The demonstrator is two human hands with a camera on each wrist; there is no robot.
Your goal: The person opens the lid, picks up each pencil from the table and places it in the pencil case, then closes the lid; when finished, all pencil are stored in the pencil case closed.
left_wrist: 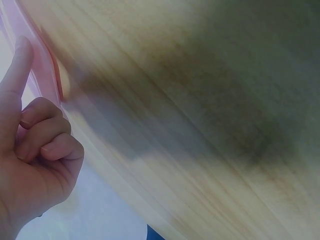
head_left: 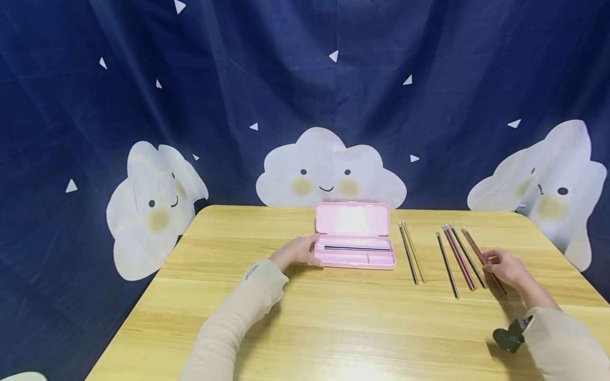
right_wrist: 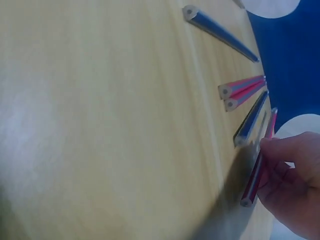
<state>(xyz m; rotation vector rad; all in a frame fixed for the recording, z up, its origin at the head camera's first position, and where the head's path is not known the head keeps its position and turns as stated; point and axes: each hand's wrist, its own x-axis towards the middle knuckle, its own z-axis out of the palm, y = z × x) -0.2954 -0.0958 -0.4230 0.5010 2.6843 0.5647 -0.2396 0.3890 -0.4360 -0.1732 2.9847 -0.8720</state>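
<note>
An open pink pencil case (head_left: 343, 258) lies near the table's far edge, its lid tipped back. Inside it is one dark striped pencil (head_left: 355, 248). My left hand (head_left: 301, 251) grips the case's left end, its thumb (left_wrist: 19, 65) along the front wall and several fingers curled in the left wrist view. On the right, my right hand (head_left: 509, 269) pinches a dark red pencil (right_wrist: 253, 181) between thumb and fingers. That pencil slants beside a dark pencil (head_left: 469, 256); whether it touches the table is hard to tell.
Left of the held pencil lie two red pencils (head_left: 458, 256) side by side and another dark pencil (head_left: 447, 264). Nearer the case are a dark striped pencil (head_left: 408, 254) and a yellow one (head_left: 414, 252). A blue cloud-patterned curtain (head_left: 229, 79) hangs behind the table.
</note>
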